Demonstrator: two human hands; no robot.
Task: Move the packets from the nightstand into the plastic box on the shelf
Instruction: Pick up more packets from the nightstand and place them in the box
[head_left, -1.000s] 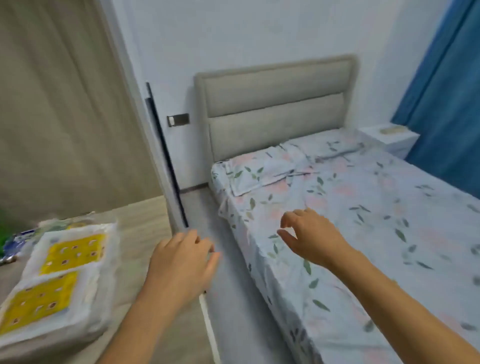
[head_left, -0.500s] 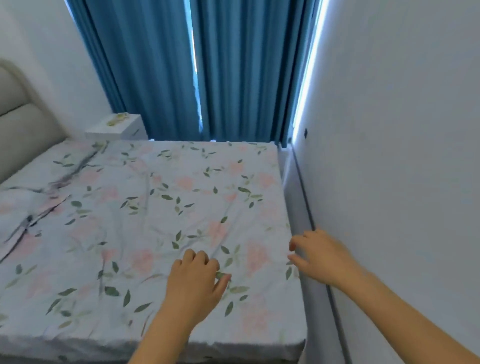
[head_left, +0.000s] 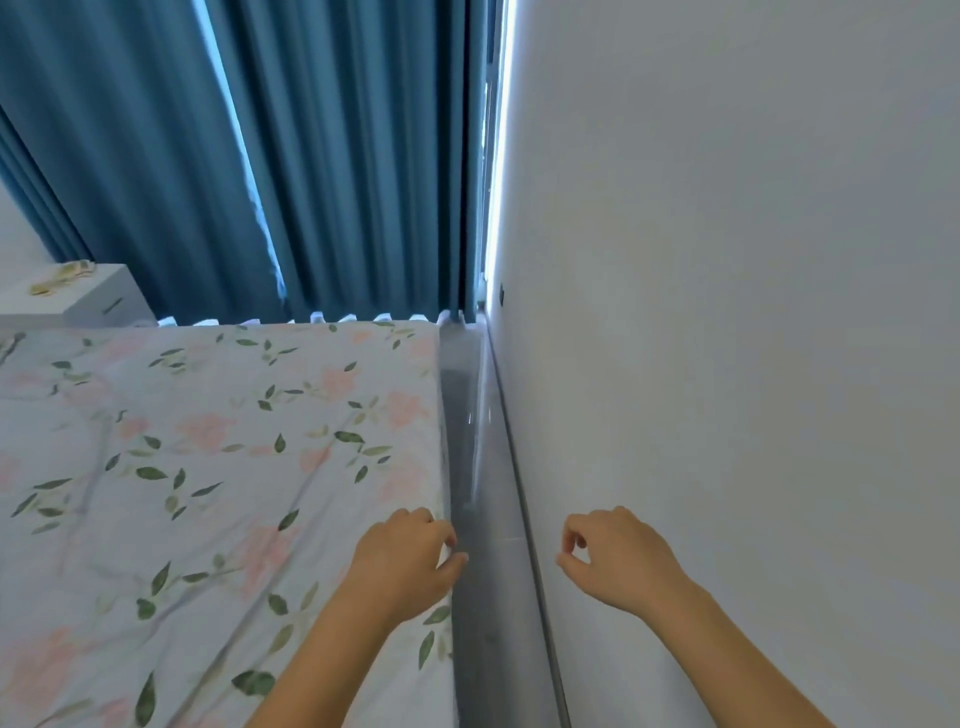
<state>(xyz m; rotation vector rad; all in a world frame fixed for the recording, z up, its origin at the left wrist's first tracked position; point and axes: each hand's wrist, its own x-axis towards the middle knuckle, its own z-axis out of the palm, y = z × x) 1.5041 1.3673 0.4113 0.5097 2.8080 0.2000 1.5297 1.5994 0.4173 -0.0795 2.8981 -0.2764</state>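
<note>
I see 2 bare hands held out low, left hand (head_left: 402, 561) loosely curled and holding nothing over the floral bed (head_left: 208, 467) edge, right hand (head_left: 618, 558) likewise by the white wall (head_left: 753, 312), yellowish packets (head_left: 62, 275) on the nightstand (head_left: 98, 301) far up-left of both hands, blue curtain (head_left: 311, 156) beyond.

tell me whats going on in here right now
A person is walking along the narrow strip of floor between the bed and the wall, toward the blue curtains. The left hand and right hand are both loosely curled and hold nothing. The white nightstand stands in the far corner beyond the bed, with yellowish packets lying on top, not yet picked up. The plastic box is not in view.
</note>
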